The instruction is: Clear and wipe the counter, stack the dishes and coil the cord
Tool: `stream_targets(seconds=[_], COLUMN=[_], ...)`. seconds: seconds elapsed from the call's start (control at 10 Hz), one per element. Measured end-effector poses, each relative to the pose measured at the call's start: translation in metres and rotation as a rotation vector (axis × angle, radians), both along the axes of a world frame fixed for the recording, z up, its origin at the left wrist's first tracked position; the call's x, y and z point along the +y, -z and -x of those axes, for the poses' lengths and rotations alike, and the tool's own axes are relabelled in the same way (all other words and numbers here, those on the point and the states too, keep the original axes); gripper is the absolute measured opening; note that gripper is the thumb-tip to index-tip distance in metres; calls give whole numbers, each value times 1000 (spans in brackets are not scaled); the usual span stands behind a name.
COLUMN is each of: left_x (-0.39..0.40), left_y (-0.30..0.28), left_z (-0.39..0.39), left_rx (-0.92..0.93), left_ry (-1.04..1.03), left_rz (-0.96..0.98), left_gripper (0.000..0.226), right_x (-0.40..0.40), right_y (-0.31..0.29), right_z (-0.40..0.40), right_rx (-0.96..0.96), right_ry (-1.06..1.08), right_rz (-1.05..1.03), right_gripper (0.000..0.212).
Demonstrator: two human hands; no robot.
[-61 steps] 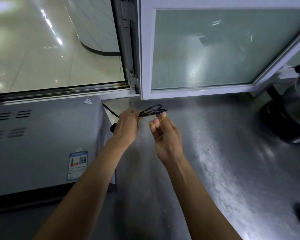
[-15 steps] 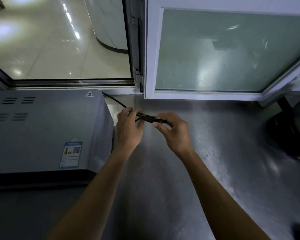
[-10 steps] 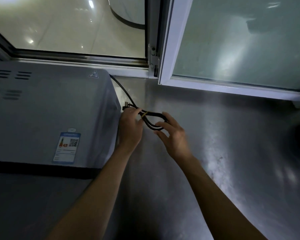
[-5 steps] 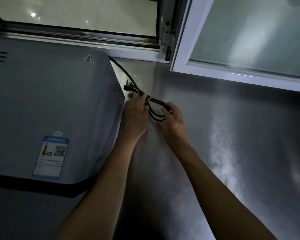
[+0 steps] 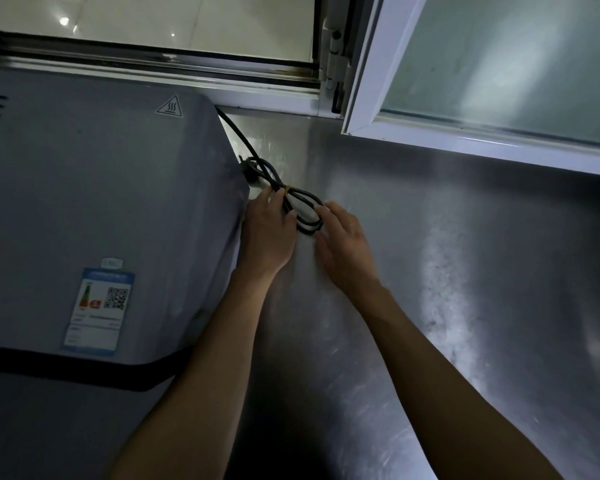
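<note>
The black power cord (image 5: pixel 270 174) is folded into a small bundle, bound in the middle by a yellow rubber band (image 5: pixel 287 189). It lies on the steel counter (image 5: pixel 465 258) beside the grey appliance (image 5: pixel 101 202), and its free length runs back behind that appliance. The plug (image 5: pixel 247 167) rests at the bundle's far end. My left hand (image 5: pixel 267 237) has its fingers closed over the cord just below the band. My right hand (image 5: pixel 343 247) lies flat against the near loop end, fingers touching it.
The grey appliance fills the left side and carries a hot-surface sign and a blue label (image 5: pixel 97 311). An open white-framed window sash (image 5: pixel 366 84) juts over the counter's back edge. Bare steel stretches to the right.
The banded cord bundle has come down from mid-air and been set on the counter by the appliance's corner. My right hand has loosened from it. My view has tilted down and left.
</note>
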State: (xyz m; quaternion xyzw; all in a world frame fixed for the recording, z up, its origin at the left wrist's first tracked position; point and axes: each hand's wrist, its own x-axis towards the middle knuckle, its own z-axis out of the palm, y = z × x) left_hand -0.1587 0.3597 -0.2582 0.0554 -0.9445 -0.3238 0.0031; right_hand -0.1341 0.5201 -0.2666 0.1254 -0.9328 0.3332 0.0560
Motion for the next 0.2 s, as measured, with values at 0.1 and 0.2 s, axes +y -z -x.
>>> stream_targets(seconds=[0.1, 0.2], left_x=[1, 2], left_y=[-13, -23], left_z=[-9, -19], left_rx=[-23, -4], left_ry=[-17, 0], left_rz=[1, 19], left_gripper=[42, 43], right_x=[3, 10], right_y=[-19, -25], right_z=[-7, -15], right_rx=[14, -29], right_ry=[-2, 28], right_rz=[25, 11], right_gripper=[41, 39])
